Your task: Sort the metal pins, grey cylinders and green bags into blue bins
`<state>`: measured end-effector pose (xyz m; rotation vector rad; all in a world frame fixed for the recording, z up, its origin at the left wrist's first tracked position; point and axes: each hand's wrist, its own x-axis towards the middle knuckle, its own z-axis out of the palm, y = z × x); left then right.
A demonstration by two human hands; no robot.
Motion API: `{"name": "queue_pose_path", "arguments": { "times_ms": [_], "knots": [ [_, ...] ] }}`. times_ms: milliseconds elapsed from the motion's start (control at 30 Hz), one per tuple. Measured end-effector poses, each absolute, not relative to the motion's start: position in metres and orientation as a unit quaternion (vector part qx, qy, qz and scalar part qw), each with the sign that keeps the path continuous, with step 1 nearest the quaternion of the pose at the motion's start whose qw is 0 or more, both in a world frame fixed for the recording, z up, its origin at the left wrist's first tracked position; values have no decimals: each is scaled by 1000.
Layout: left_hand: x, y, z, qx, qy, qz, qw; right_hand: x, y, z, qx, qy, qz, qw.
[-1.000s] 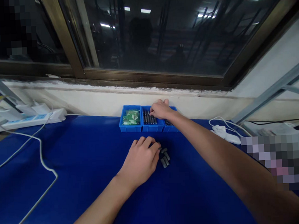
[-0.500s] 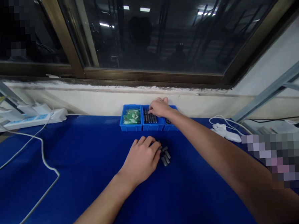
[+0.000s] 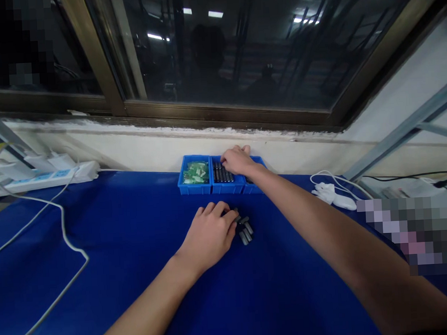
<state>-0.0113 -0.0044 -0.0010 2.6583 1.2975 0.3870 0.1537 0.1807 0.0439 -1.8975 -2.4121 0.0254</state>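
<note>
At the far left of a blue-covered table (image 3: 118,233), a white power strip (image 3: 48,180) lies well apart from a left blue bin (image 3: 195,189) of green pieces (image 3: 196,174). Nearer, a person's left hand (image 3: 208,236) rests palm down, fingers curled at the edge of loose dark pieces (image 3: 248,229) on the tabletop; whether it grips one cannot be told from here. Behind, a row of dark pieces (image 3: 223,173) lies side by side in the middle blue bin (image 3: 227,188), the right hand (image 3: 237,162) bent over it, fingertips hidden, any hold unclear. The loose ones are likely light, stiff and smooth enough to slip, best pinched by their long sides. They appear short, slim and dark grey, with a faint sheen. The right forearm (image 3: 304,213) partly covers a third blue bin (image 3: 251,188); farther right lies a white corded item (image 3: 345,201).
</note>
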Motion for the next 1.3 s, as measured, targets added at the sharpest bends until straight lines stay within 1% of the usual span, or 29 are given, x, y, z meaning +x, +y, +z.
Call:
{"name": "queue_pose_path", "arguments": {
  "times_ms": [67,100,133,200,267,300,333,400,467,533,667,800,900,1033,1100,1167,1233,1300],
  "knots": [
    [-12,-3,-1,890,435,114,76,157,180,48,-625,-778,17,61],
    [-12,-3,-2,891,435,106,75,159,178,51,-630,-771,22,91],
    [-13,-2,-2,892,434,100,76,163,175,54,-631,-764,29,132],
    [-13,0,-4,893,432,101,75,173,165,60,-613,-744,49,260],
    [-13,2,-6,892,430,116,74,183,147,61,-556,-730,82,388],
    [-13,4,-6,891,431,120,76,188,136,59,-525,-724,103,436],
    [-12,5,-7,889,433,123,82,193,122,55,-499,-717,123,471],
    [-12,6,-6,882,446,122,92,200,92,44,-470,-706,155,507],
    [-12,7,-6,874,459,130,95,204,63,28,-464,-705,169,509],
    [-13,8,-7,878,450,141,87,205,42,13,-472,-714,171,488],
    [-15,13,-13,902,403,138,67,201,24,1,-495,-755,171,394],
    [-16,16,-13,898,413,133,70,195,19,0,-467,-826,118,291],
    [-18,16,-8,882,445,138,73,192,16,-2,-455,-851,82,251],
    [-20,14,-3,849,506,142,59,188,13,-4,-471,-853,72,212],
    [-19,13,-2,829,534,153,65,187,12,-6,-475,-855,67,199],
    [-18,12,-1,802,558,192,91,185,12,-7,-471,-857,61,200],
    [-17,13,0,767,569,259,143,183,12,-7,-463,-855,57,228],
    [-16,16,1,726,561,331,220,181,12,-7,-459,-841,50,281]
  ]
}}
